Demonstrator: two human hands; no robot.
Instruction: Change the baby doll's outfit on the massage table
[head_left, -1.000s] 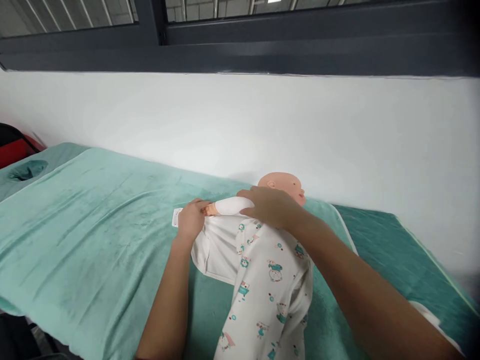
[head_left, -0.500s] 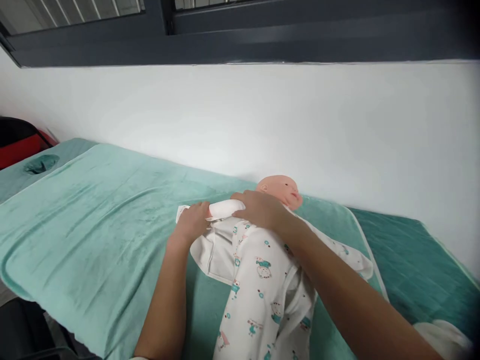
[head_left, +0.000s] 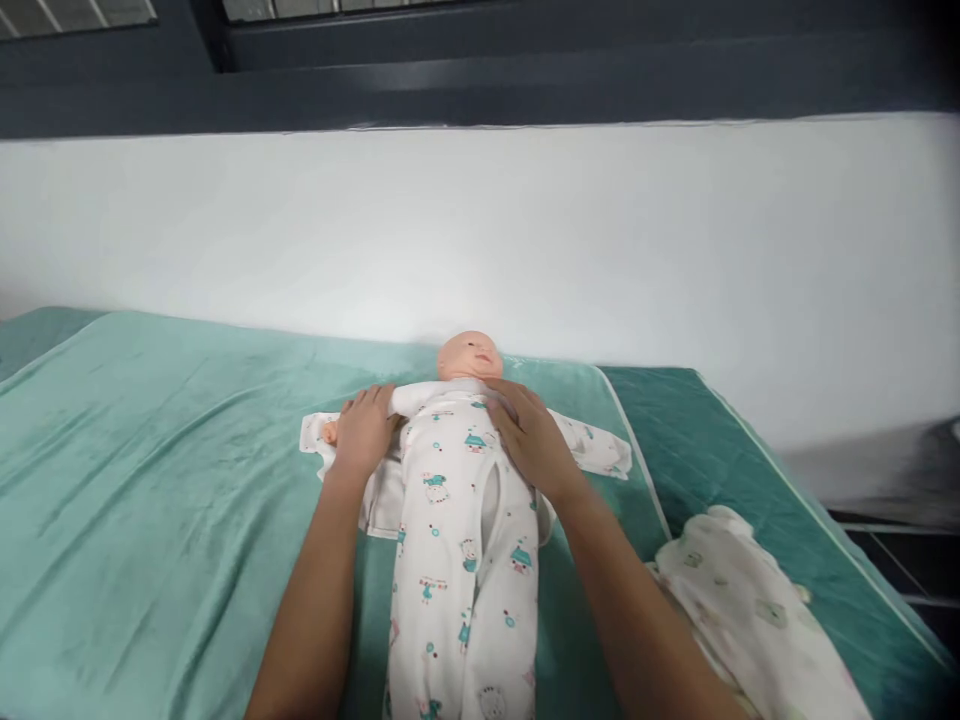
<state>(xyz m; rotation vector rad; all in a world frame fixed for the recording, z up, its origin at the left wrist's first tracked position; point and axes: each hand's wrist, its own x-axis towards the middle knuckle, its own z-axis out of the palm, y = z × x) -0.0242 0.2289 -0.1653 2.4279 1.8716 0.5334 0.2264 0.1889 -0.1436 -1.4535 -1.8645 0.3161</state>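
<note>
A baby doll (head_left: 469, 354) lies on its back on a teal towel (head_left: 150, 450), head toward the wall. It wears a white sleepsuit (head_left: 450, 560) with small teal prints, open down the front. My left hand (head_left: 364, 432) rests on the doll's arm and sleeve at the left, fingers curled over it. My right hand (head_left: 529, 437) lies flat on the doll's chest and shoulder, pressing the suit's front panel. The doll's other sleeve (head_left: 592, 450) spreads out to the right.
A second pale printed garment (head_left: 750, 610) lies crumpled at the lower right on a darker teal cover (head_left: 720, 450). A white wall (head_left: 480, 230) runs behind the bed, with a dark window frame above it. The bed's right edge drops off to the floor.
The view has swung right and now faces the doll straight on. My right hand has moved from the doll's left arm onto its chest. My left hand stays on the sleeve.
</note>
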